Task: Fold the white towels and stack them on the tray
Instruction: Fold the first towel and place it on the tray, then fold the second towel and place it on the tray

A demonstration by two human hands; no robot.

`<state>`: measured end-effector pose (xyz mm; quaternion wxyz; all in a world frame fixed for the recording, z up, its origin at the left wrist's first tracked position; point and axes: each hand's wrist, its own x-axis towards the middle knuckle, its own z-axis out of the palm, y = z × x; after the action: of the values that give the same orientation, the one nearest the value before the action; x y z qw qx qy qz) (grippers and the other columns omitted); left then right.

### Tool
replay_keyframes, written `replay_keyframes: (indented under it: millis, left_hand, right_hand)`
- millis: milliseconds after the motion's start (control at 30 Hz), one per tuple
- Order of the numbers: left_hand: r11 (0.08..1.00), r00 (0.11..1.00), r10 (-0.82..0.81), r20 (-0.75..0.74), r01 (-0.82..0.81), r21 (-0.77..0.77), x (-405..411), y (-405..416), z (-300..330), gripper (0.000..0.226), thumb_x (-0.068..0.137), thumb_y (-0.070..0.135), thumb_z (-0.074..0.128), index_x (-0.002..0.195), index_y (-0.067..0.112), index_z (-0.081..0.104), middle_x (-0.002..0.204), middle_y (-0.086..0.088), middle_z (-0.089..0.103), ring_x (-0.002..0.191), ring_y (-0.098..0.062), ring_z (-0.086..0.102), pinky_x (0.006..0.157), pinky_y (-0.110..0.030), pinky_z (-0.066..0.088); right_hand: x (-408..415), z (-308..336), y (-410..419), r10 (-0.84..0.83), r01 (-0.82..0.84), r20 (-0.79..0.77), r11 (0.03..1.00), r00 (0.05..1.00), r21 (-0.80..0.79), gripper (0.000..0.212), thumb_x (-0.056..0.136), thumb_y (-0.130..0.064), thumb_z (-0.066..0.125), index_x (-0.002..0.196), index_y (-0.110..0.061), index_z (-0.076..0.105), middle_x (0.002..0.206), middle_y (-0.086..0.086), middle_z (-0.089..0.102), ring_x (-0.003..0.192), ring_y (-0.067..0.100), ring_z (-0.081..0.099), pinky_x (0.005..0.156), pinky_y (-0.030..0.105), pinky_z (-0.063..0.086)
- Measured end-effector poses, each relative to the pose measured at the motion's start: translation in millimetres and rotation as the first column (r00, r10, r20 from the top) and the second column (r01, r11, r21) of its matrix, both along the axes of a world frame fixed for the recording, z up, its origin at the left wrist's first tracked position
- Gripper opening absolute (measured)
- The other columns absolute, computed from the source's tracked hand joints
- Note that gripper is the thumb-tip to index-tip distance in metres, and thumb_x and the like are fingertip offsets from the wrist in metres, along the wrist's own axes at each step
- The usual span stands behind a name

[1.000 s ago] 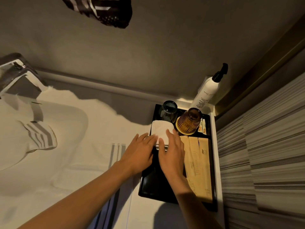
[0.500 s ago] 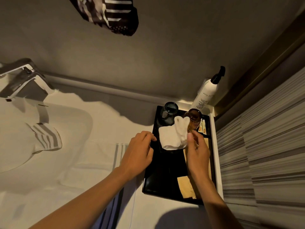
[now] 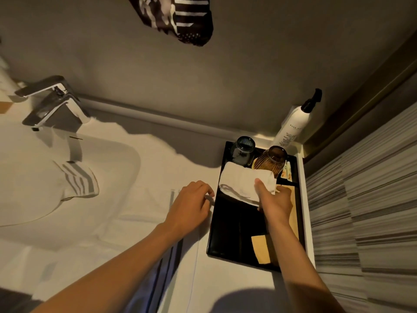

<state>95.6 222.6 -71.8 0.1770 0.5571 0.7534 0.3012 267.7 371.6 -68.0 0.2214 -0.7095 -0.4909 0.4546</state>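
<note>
A person's right hand (image 3: 276, 203) pinched the near right corner of a folded white towel (image 3: 242, 182), thumb on top and fingers curled beneath it, over the far end of a black tray (image 3: 234, 233) on a pale worktop (image 3: 140, 195). Whether the towel's far edge rested on the tray or hung just above it could not be told. The left hand (image 3: 191, 205) lay on the worktop just beside the tray's left rim, its fingers loosely curled with nothing in them.

The tray carried a dark blue glass (image 3: 244, 150) and an amber ribbed glass (image 3: 272, 162) side by side at its far end, both just behind the towel. Small sachets (image 3: 287, 172) lay to the right of the amber glass. Tan paper packets (image 3: 261, 248) lay along the tray's right side, partly hidden by the right forearm.

A white pump bottle (image 3: 293, 127) stood off the tray in the far corner. A chrome tap (image 3: 52, 102) stood over a basin (image 3: 33, 188) at left, with a grey-striped cloth (image 3: 79, 179) draped into the basin.
</note>
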Motion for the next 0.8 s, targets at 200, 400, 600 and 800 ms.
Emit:
replay_keyframes:
  millis: [200, 400, 600, 800]
  left_hand:
    - [0.996, 0.998, 0.056, 0.013, -0.055, -0.065, -34, -39, 12, 0.015, 0.089, 0.006, 0.053, 0.094, 0.015, 0.063, 0.095, 0.002, 0.062, 0.087, -0.015, 0.055, 0.077, -0.029, 0.045]
    - [0.987, 0.993, 0.115, -0.038, -0.119, -0.111, -95, -108, 29, 0.021, 0.087, 0.002, 0.052, 0.099, 0.011, 0.066, 0.086, 0.01, 0.054, 0.075, -0.007, 0.053, 0.067, -0.021, 0.037]
    - [0.982, 0.994, 0.099, -0.045, -0.105, -0.158, -132, -204, 11, 0.016, 0.095, 0.012, 0.053, 0.106, 0.015, 0.064, 0.098, 0.006, 0.06, 0.077, -0.005, 0.053, 0.064, -0.017, 0.037]
    - [0.972, 0.94, -0.219, -0.261, 0.188, -0.139, -107, -288, -31, 0.029, 0.101, 0.034, 0.04, 0.114, 0.019, 0.061, 0.116, 0.002, 0.061, 0.104, -0.024, 0.059, 0.087, -0.032, 0.044]
  right_hand:
    - [-12, 29, -28, 0.085, -0.154, 0.288, 0.962, 0.954, 0.226, 0.058, 0.089, -0.041, 0.063, 0.134, -0.01, 0.044, 0.138, 0.016, 0.048, 0.127, 0.036, 0.044, 0.101, 0.05, 0.043]
    - [-80, 61, -107, 0.244, -0.283, 0.154, 0.895, 0.958, 0.345, 0.021, 0.095, -0.026, 0.052, 0.109, -0.013, 0.062, 0.11, 0.008, 0.067, 0.092, 0.024, 0.058, 0.072, 0.031, 0.044]
    - [-114, 42, -221, 0.434, -0.502, 0.286, 0.831, 0.854, 0.239, 0.022, 0.094, -0.029, 0.044, 0.085, -0.018, 0.062, 0.083, 0.004, 0.065, 0.075, 0.028, 0.062, 0.066, 0.038, 0.054]
    - [-98, -1, -319, 0.552, -0.748, 0.594, 0.65, 0.586, 0.134, 0.02, 0.094, -0.023, 0.045, 0.096, -0.012, 0.062, 0.095, 0.007, 0.063, 0.086, 0.026, 0.06, 0.067, 0.036, 0.047]
